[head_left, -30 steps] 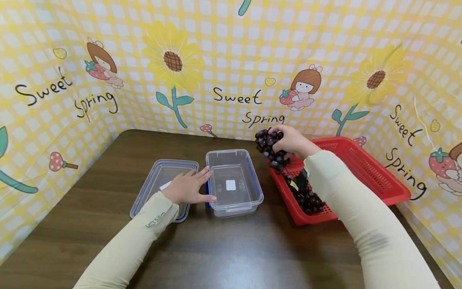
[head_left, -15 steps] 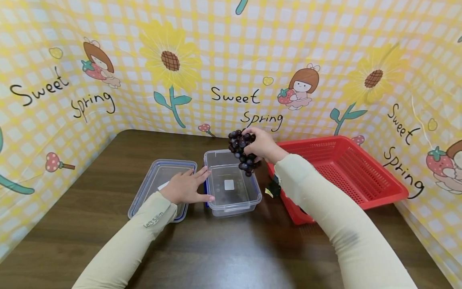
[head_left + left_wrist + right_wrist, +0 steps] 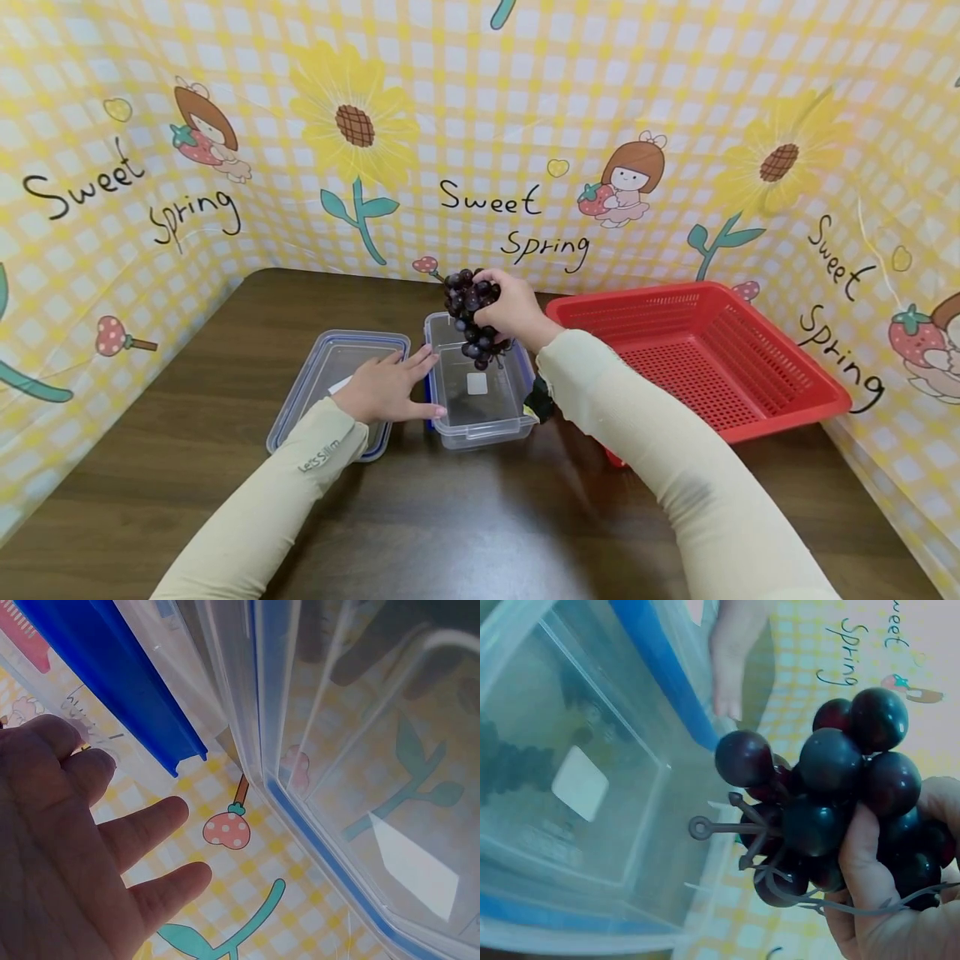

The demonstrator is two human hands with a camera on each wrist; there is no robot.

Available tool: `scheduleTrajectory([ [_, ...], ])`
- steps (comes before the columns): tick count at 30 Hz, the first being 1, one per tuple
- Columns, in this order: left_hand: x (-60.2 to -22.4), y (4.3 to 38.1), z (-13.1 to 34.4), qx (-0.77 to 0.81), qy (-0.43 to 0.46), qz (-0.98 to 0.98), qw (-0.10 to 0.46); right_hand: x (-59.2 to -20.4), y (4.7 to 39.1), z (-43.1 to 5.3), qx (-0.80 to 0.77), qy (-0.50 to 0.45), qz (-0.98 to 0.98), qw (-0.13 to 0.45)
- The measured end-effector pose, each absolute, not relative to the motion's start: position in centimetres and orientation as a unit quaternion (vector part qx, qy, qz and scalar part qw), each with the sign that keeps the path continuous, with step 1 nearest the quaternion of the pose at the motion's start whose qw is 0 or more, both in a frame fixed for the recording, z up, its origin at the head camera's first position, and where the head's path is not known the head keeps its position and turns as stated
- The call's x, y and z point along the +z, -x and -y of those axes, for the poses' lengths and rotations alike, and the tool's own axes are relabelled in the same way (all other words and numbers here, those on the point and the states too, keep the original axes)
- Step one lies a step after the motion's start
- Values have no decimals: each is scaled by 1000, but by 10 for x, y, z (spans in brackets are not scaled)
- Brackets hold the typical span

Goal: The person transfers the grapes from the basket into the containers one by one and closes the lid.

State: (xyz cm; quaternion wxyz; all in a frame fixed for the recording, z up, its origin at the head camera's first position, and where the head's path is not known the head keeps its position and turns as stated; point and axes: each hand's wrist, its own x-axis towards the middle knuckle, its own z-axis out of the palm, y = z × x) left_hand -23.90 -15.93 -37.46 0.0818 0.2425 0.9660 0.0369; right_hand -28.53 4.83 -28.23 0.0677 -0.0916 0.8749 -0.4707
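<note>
A bunch of dark purple grapes hangs over the back of a clear plastic food box. My right hand grips the bunch from its right side. In the right wrist view, thumb and fingers curl round the grapes, and a brown stem with a small ring sticks out. My left hand lies with fingers spread between the clear lid and the box, its fingertips at the box's left side. Beside those fingers, the left wrist view shows a blue latch.
At the right stands a red slotted basket; my right sleeve covers its near left part. A dark piece with a yellow tip shows below the right cuff. Checkered cloth walls the back of the brown table.
My right hand has carried the grapes leftward from above the red basket to over the clear box. The left hand stays by the box. The grapes seen in the basket earlier are now hidden.
</note>
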Motion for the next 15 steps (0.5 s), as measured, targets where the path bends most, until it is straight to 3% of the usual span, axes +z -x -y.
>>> scheduleTrajectory([
  [15, -376, 243, 156, 27, -247, -965, 81, -323, 280, -43, -496, 71, -865, 28],
])
